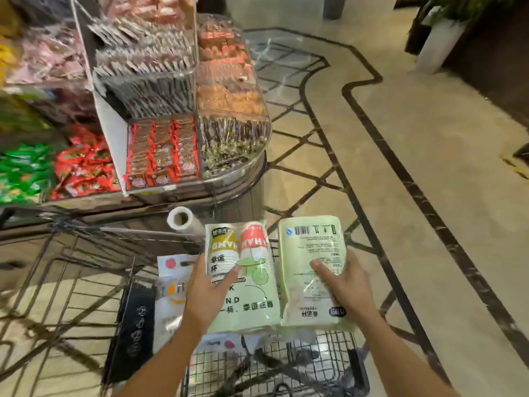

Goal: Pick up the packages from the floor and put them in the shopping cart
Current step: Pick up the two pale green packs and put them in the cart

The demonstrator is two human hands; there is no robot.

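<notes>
Two pale green packages of paper cups hang over the wire shopping cart (337,365). My left hand (207,290) grips the left package (252,299), which shows yellow and red cups through its window. My right hand (342,285) grips the right package (309,262), its printed back and barcode facing up. Both packages are held side by side above the cart's basket, lengthwise away from me. Inside the cart lie a black package (134,330) and a white package (171,293) with an orange mark.
A snack display stand (183,116) with clear bins stands just ahead of the cart on the left. A white roll (181,220) lies at the cart's far end. Tiled floor with dark lines runs off to the right, toward a white planter (438,44).
</notes>
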